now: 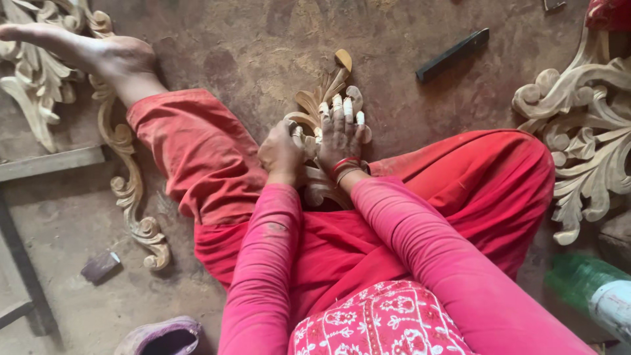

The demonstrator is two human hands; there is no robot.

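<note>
The carved wooden leaf piece (327,98) lies on the dusty floor (263,46) just above the middle of the frame, its curled tip pointing toward the top edge and its lower end hidden between your knees. Your right hand (340,135) lies flat on it with fingers spread, pale tape wrapped round the fingertips (346,106) and red bangles at the wrist. Your left hand (281,152) is clenched just beside it, pressed against the carving's left edge; whether something is held inside that fist is too hidden to tell. Both arms wear pink sleeves, and your red-trousered legs fold around the piece, the left leg stretching to a bare foot (98,52) at the upper left. A long scrolled carving (131,190) lies on the left, a larger ornate carving (585,125) at the right edge. A dark flat bar (452,54) lies at the upper right, a small block (100,266) at the lower left, and a green bottle (591,289) at the lower right.
</note>
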